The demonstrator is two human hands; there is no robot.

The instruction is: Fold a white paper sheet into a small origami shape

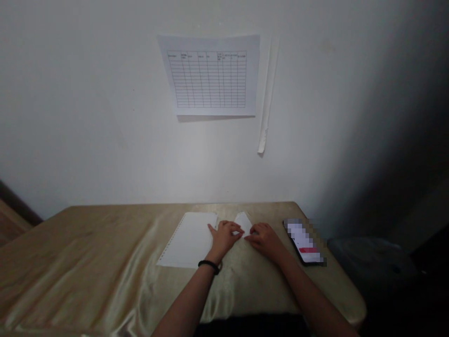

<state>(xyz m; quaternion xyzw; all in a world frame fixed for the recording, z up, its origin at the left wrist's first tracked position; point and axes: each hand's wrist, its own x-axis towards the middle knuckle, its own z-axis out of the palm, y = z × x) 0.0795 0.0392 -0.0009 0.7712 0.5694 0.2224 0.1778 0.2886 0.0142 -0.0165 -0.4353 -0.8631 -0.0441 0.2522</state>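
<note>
A small folded piece of white paper [243,221] with a pointed top stands out between my two hands, over the cloth. My left hand [226,236], with a black band on its wrist, pinches the lower left edge of this paper between fingers and thumb. On the opposite side, my right hand [264,238] has its thumb and fingers closed on the paper's lower right edge. The fingers cover part of the folds. Left of my left hand lies a flat white loose-leaf sheet [191,238] with holes along its left edge, its right side partly behind the hand.
A phone [303,241] with a lit, blurred screen lies right of my right arm. Wrinkled gold cloth [105,262] covers the table, which meets the wall. A printed table sheet [210,77] and a narrow white strip [267,103] are on the wall.
</note>
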